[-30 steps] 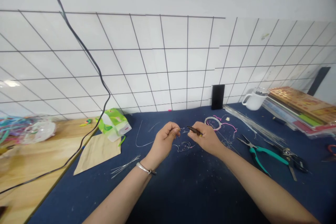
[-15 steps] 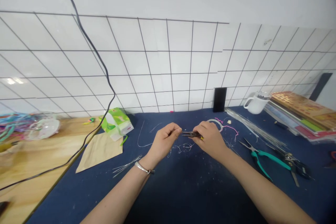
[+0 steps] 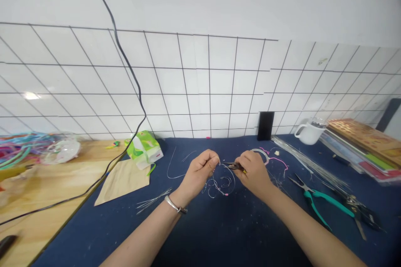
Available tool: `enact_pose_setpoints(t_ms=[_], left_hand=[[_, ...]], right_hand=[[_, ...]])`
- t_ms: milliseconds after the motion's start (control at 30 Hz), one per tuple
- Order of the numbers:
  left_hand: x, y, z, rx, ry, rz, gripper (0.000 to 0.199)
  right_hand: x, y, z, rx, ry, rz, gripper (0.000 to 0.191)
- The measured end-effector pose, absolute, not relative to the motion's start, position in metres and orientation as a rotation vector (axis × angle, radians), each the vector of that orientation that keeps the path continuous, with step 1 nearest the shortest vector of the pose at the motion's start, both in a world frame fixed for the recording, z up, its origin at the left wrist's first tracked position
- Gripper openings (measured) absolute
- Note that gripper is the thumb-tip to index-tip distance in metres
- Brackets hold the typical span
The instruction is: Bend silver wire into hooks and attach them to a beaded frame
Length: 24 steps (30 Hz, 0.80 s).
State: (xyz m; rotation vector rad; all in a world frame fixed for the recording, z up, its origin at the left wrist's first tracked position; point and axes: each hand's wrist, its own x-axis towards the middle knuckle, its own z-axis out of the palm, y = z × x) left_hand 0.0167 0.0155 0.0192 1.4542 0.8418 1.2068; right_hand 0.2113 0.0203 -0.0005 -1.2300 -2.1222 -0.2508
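My left hand (image 3: 202,171), with a silver bangle at the wrist, pinches a thin wire (image 3: 219,162) between thumb and fingertips. Just to its right, my right hand (image 3: 254,171) is wrapped round dark-jawed pliers (image 3: 233,166) with a bit of yellow on the grip. The jaws point left toward the wire; whether they touch it is too small to tell. Below and between the hands, thin curled wire (image 3: 226,182) forms loops over the dark blue cloth (image 3: 200,233), with a small pink piece (image 3: 227,194) at its lower edge.
Teal-handled pliers (image 3: 332,202) and a bundle of straight wires (image 3: 308,160) lie at the right. A white mug (image 3: 310,132) stands by stacked books (image 3: 363,146). At the left are a green-white packet (image 3: 144,150), a beige sheet (image 3: 123,181) and a black cable (image 3: 138,87).
The view has tilted up and shifted left. My left fingertips and the plier jaws are slightly farther apart, and a larger wire curve with a pink piece now shows below them.
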Motion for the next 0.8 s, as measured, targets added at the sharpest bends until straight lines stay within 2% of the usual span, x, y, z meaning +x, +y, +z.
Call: enact_pose_setpoints(t_ms=[467, 800], left_hand=[[0.036, -0.002, 0.017, 0.962, 0.460, 1.145, 0.018], [0.046, -0.007, 0.014, 0.725, 0.335, 1.119, 0.022]], right_hand=[[0.199, 0.007, 0.005, -1.240, -2.055, -0.336, 0.023], [0.195, -0.004, 0.019, -1.330, -2.043, -0.610, 0.022]])
